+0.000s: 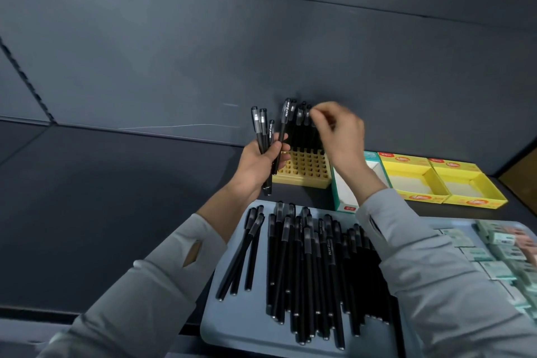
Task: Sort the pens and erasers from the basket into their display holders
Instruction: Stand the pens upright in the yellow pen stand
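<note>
Black capped pens (263,128), four by my count, fan upright in the left hand (258,163) at centre frame, fingers curled round the lower barrels. Right hand (340,131) is just right of them, fingertips bunched at the cap ends of the standing pens (302,128). Motion blur there: cannot tell whether it pinches a pen or holds nothing.

Standing pens fill only the back rows of the yellow plastic grid holder (305,167); the front rows show open holes.

Right of the holder sit a teal-and-white card box (345,192) and two yellow card display boxes (412,180). No eraser shows in any of them.

Lower frame: grey-blue flat basket (229,325) carries a thick heap of loose black pens (308,264). A pile of wrapped erasers (499,250), pale green and pink, lies at its right edge.

Judgement: early in the job. Pen sorting is begun, with most pens yet to go in; eraser sorting looks not yet started.
</note>
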Demonstrator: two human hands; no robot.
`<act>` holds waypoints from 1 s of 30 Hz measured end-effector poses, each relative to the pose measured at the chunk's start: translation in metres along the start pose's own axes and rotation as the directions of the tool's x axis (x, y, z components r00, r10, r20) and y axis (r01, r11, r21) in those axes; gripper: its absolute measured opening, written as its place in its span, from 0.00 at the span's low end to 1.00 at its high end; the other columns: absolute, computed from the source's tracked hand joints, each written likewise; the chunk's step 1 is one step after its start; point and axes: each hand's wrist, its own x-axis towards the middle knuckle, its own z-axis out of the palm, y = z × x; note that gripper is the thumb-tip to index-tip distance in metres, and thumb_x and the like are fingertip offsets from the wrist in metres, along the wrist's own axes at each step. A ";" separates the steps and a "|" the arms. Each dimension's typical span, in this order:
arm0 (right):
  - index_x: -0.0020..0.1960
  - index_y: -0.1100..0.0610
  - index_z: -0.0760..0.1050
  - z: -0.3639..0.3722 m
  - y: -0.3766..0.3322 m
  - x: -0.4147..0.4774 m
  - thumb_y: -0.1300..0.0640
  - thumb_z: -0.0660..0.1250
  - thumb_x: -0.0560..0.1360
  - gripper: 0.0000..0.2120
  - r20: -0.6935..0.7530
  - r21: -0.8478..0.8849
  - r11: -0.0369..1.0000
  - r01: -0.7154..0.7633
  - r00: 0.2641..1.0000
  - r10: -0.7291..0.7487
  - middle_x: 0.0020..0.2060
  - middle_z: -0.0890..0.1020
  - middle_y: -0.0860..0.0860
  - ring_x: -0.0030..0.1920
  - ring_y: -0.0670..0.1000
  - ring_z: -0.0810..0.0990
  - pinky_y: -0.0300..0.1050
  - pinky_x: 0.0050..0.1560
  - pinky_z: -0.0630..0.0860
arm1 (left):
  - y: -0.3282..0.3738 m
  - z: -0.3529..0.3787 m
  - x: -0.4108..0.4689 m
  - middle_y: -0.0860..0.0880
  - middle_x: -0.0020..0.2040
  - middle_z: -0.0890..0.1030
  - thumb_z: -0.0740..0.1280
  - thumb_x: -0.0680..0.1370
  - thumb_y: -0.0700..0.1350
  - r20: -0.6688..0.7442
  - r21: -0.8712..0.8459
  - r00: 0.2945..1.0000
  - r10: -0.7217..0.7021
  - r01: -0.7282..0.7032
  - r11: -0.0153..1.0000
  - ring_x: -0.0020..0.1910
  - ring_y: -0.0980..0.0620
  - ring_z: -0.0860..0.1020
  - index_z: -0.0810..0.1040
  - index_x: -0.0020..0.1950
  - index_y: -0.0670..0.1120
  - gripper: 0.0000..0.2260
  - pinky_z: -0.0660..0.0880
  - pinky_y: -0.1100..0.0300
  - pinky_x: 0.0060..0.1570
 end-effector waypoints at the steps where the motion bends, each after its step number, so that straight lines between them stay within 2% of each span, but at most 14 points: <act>1: 0.50 0.52 0.82 0.004 -0.007 0.000 0.49 0.66 0.78 0.09 0.083 0.062 0.998 -0.032 0.996 0.027 0.43 0.84 0.46 0.45 0.48 0.82 0.48 0.49 0.78 | -0.001 0.000 0.000 0.47 0.46 0.82 0.60 0.82 0.39 0.008 0.010 1.000 0.005 -0.005 1.000 0.44 0.53 0.81 0.77 0.62 0.41 0.11 0.80 0.60 0.49; 3: 0.50 0.51 0.83 0.011 -0.019 -0.001 0.47 0.68 0.77 0.09 0.222 0.204 0.969 -0.142 0.970 0.095 0.41 0.84 0.44 0.43 0.47 0.83 0.48 0.46 0.80 | -0.002 -0.002 -0.001 0.47 0.46 0.82 0.60 0.82 0.39 0.020 0.026 1.000 0.006 -0.006 1.000 0.44 0.53 0.82 0.77 0.62 0.41 0.11 0.80 0.61 0.48; 6: 0.46 0.50 0.82 0.018 -0.023 -0.002 0.49 0.70 0.76 0.05 0.315 0.341 0.906 -0.252 0.938 0.142 0.39 0.84 0.49 0.41 0.50 0.83 0.44 0.39 0.79 | 0.000 -0.005 -0.003 0.47 0.46 0.82 0.61 0.82 0.39 0.033 0.046 0.999 -0.001 0.000 0.999 0.43 0.53 0.82 0.76 0.63 0.40 0.11 0.80 0.62 0.46; 8: 0.43 0.51 0.82 0.021 -0.025 -0.001 0.51 0.71 0.76 0.05 0.343 0.374 0.885 -0.276 0.928 0.144 0.37 0.84 0.51 0.38 0.50 0.82 0.43 0.38 0.78 | 0.001 -0.008 -0.004 0.46 0.46 0.83 0.61 0.82 0.39 0.032 0.059 0.999 -0.008 0.006 0.998 0.44 0.53 0.83 0.76 0.63 0.39 0.11 0.81 0.61 0.47; 11: 0.42 0.53 0.81 0.024 -0.027 0.000 0.53 0.70 0.76 0.06 0.360 0.356 0.883 -0.306 0.917 0.173 0.34 0.83 0.49 0.35 0.49 0.81 0.44 0.38 0.79 | 0.001 -0.016 -0.005 0.45 0.50 0.84 0.61 0.82 0.39 0.017 0.105 1.000 -0.001 -0.001 0.994 0.51 0.49 0.82 0.78 0.61 0.42 0.10 0.79 0.57 0.55; 13: 0.42 0.54 0.80 0.023 -0.028 0.004 0.54 0.69 0.77 0.06 0.311 0.366 0.877 -0.310 0.929 0.199 0.33 0.82 0.49 0.34 0.48 0.81 0.46 0.39 0.80 | 0.000 -0.023 -0.006 0.46 0.53 0.83 0.60 0.83 0.40 -0.021 0.107 1.000 0.017 -0.015 0.994 0.55 0.49 0.81 0.78 0.59 0.45 0.09 0.77 0.56 0.58; 14: 0.42 0.54 0.79 0.021 -0.028 0.006 0.55 0.69 0.78 0.06 0.266 0.370 0.883 -0.290 0.943 0.199 0.33 0.82 0.49 0.33 0.48 0.82 0.47 0.39 0.80 | 0.002 -0.026 -0.006 0.47 0.52 0.83 0.59 0.83 0.42 -0.056 0.101 0.998 0.016 -0.010 0.995 0.52 0.50 0.82 0.78 0.59 0.46 0.09 0.77 0.57 0.56; 16: 0.44 0.55 0.79 0.019 -0.026 0.011 0.54 0.67 0.78 0.07 0.174 0.326 0.917 -0.228 0.968 0.179 0.33 0.83 0.50 0.33 0.48 0.83 0.49 0.41 0.82 | 0.005 -0.033 -0.007 0.50 0.44 0.80 0.59 0.83 0.45 -0.140 0.071 0.990 0.008 0.002 0.997 0.39 0.54 0.79 0.76 0.60 0.47 0.09 0.78 0.59 0.45; 17: 0.45 0.55 0.79 0.018 -0.024 0.012 0.53 0.66 0.79 0.08 0.145 0.274 0.940 -0.200 0.975 0.166 0.33 0.83 0.50 0.33 0.47 0.83 0.49 0.43 0.82 | 0.006 -0.037 -0.007 0.50 0.40 0.77 0.59 0.83 0.46 -0.174 0.067 0.985 0.013 -0.002 0.998 0.32 0.56 0.74 0.76 0.58 0.48 0.08 0.76 0.61 0.38; 20: 0.45 0.55 0.77 0.023 -0.021 0.009 0.51 0.64 0.80 0.10 0.112 0.095 0.991 -0.097 0.990 0.087 0.33 0.83 0.50 0.35 0.49 0.83 0.52 0.47 0.81 | 0.007 -0.041 -0.006 0.51 0.34 0.66 0.61 0.82 0.51 -0.228 0.081 0.973 0.024 -0.006 0.997 0.26 0.57 0.63 0.67 0.51 0.48 0.07 0.66 0.62 0.28; 23: 0.45 0.54 0.77 0.032 -0.021 0.004 0.50 0.63 0.80 0.09 0.110 0.007 0.999 -0.048 0.993 0.046 0.35 0.83 0.51 0.38 0.54 0.83 0.53 0.48 0.79 | 0.008 -0.041 -0.006 0.51 0.35 0.65 0.60 0.83 0.49 -0.262 0.037 0.965 0.007 0.003 0.999 0.26 0.57 0.63 0.63 0.55 0.46 0.09 0.66 0.62 0.29; 25: 0.44 0.54 0.76 0.037 -0.021 0.003 0.50 0.62 0.79 0.10 0.117 0.000 0.999 -0.045 0.992 0.045 0.35 0.84 0.51 0.39 0.54 0.83 0.53 0.48 0.79 | 0.009 -0.042 -0.008 0.50 0.39 0.66 0.58 0.84 0.45 -0.258 0.002 0.966 0.012 -0.011 1.000 0.30 0.56 0.64 0.62 0.56 0.45 0.06 0.67 0.62 0.31; 28: 0.42 0.55 0.75 0.045 -0.021 -0.001 0.49 0.63 0.78 0.11 0.165 -0.015 0.998 -0.053 0.985 0.055 0.34 0.84 0.52 0.39 0.55 0.84 0.53 0.48 0.80 | 0.009 -0.045 -0.010 0.50 0.42 0.72 0.60 0.83 0.44 -0.218 0.001 0.975 0.040 -0.040 0.999 0.33 0.56 0.70 0.69 0.53 0.45 0.03 0.73 0.64 0.32; 30: 0.41 0.55 0.74 0.050 -0.022 -0.004 0.51 0.63 0.79 0.11 0.192 -0.033 0.997 -0.072 0.978 0.077 0.34 0.84 0.51 0.39 0.54 0.84 0.52 0.49 0.79 | 0.008 -0.046 -0.012 0.50 0.42 0.76 0.61 0.82 0.43 -0.187 -0.013 0.981 0.048 -0.051 0.999 0.36 0.56 0.75 0.75 0.54 0.46 0.04 0.78 0.63 0.39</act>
